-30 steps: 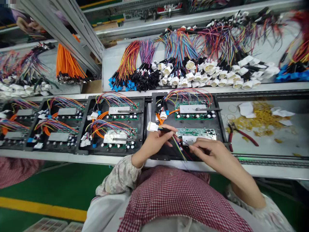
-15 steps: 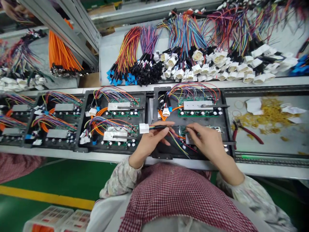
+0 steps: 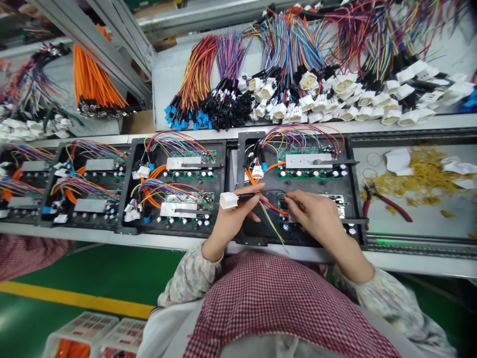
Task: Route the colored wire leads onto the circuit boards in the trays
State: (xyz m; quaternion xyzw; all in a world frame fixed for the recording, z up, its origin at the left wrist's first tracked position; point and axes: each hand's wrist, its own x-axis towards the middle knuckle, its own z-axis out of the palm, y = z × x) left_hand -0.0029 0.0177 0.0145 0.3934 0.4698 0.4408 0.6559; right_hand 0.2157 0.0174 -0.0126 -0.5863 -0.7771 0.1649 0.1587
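My left hand (image 3: 234, 219) pinches a wiring harness near its white connector (image 3: 228, 200), which points left. The harness's loose coloured wires (image 3: 273, 224) hang down to the right over the tray's front. My right hand (image 3: 318, 214) is closed at the left end of the front circuit board (image 3: 282, 200), with a thin black wire (image 3: 274, 191) of the harness running into its fingertips. The wire's tip is hidden by the fingers. Both boards lie in a black tray (image 3: 313, 186); the rear circuit board (image 3: 303, 173) bears a metal plate and arched coloured wires.
More filled trays (image 3: 128, 209) stand in line to the left. Red-handled pliers (image 3: 387, 203) and scattered yellow rubber bands (image 3: 421, 174) lie on the right. Behind the line are heaps of harnesses (image 3: 294, 44) and orange wires (image 3: 95, 79). White baskets (image 3: 80, 333) stand on the floor at lower left.
The white connector has turned a little and shifted right with my left hand. My right fingertips have moved slightly left, onto the front board's left end, with the black wire now bowed upward.
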